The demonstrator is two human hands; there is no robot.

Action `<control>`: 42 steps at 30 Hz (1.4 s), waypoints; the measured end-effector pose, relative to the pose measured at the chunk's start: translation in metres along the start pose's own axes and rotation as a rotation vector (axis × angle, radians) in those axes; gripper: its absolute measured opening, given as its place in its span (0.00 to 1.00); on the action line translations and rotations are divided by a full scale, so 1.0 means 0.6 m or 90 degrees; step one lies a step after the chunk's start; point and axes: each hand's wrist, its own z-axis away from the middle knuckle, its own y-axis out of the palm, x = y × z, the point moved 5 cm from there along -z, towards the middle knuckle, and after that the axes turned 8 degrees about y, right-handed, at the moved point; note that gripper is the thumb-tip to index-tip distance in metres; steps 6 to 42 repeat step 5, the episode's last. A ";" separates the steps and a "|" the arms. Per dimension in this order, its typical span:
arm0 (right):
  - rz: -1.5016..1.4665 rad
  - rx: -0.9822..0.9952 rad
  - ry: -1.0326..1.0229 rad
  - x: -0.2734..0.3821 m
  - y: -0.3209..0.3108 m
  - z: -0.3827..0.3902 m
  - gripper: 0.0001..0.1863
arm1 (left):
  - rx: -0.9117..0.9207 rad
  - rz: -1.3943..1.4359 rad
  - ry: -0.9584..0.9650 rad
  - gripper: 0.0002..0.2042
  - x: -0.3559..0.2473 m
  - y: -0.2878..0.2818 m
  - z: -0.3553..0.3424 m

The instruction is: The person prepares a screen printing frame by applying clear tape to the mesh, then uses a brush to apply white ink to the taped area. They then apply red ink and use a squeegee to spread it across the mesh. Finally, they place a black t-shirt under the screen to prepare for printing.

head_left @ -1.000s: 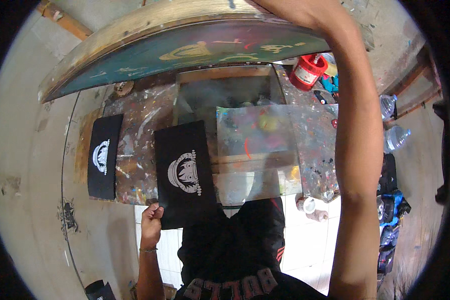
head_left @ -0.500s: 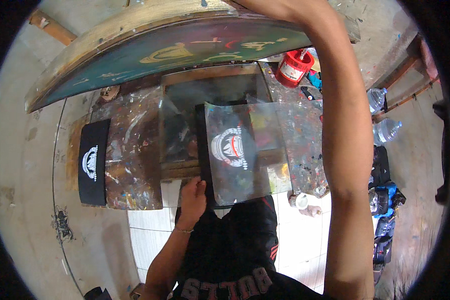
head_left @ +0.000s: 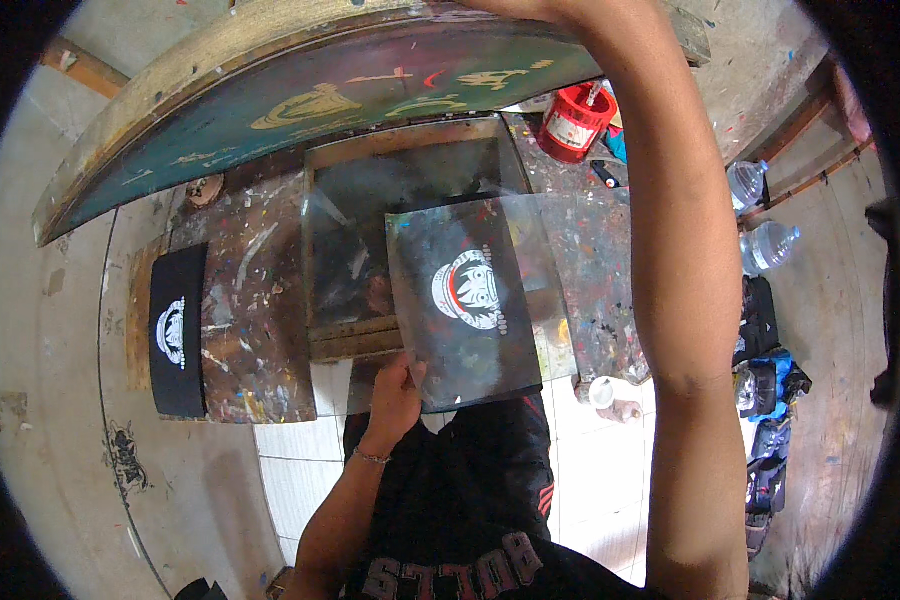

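Observation:
A black fabric piece (head_left: pixel 450 360) with a white and red hat-wearing skull print lies before me, beneath a clear plastic sheet (head_left: pixel 558 340). My left hand (head_left: pixel 395 400) is closed at the fabric's lower left edge, its fingertips partly behind the sheet. Raised at an angle above the table is a large wooden-framed printing screen (head_left: pixel 220 130), its mesh green and reddish with yellowish designs. My right hand (head_left: pixel 530 8) holds the screen's upper edge, with its fingers mostly cut off by the picture's top. On the table's left end rests another black fabric piece (head_left: pixel 173 375) with a white print.
The paint-stained table (head_left: pixel 255 290) carries a framed panel (head_left: pixel 355 345) in its middle. A red paint tub (head_left: pixel 575 125) stands at the back right. Beyond my right arm are two clear bottles (head_left: pixel 768 247) and dark bundles (head_left: pixel 765 390). A small cup (head_left: pixel 602 392) sits by the table's front right.
The fabric under my left hand has slid right beneath the clear sheet, and its print now shows sharper with a red hat band. My right hand still holds the screen up.

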 end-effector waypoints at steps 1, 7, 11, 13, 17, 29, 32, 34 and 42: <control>0.002 0.014 0.006 0.000 -0.001 0.000 0.36 | -0.009 0.009 0.023 0.12 -0.003 0.001 -0.002; 0.004 0.001 0.010 0.001 -0.001 0.001 0.36 | 0.034 0.000 -0.034 0.13 0.010 0.001 0.004; 0.004 0.001 0.010 0.001 -0.001 0.001 0.36 | 0.034 0.000 -0.034 0.13 0.010 0.001 0.004; 0.004 0.001 0.010 0.001 -0.001 0.001 0.36 | 0.034 0.000 -0.034 0.13 0.010 0.001 0.004; 0.004 0.001 0.010 0.001 -0.001 0.001 0.36 | 0.034 0.000 -0.034 0.13 0.010 0.001 0.004; 0.004 0.001 0.010 0.001 -0.001 0.001 0.36 | 0.034 0.000 -0.034 0.13 0.010 0.001 0.004; 0.004 0.001 0.010 0.001 -0.001 0.001 0.36 | 0.034 0.000 -0.034 0.13 0.010 0.001 0.004; 0.004 0.001 0.010 0.001 -0.001 0.001 0.36 | 0.034 0.000 -0.034 0.13 0.010 0.001 0.004; 0.004 0.001 0.010 0.001 -0.001 0.001 0.36 | 0.034 0.000 -0.034 0.13 0.010 0.001 0.004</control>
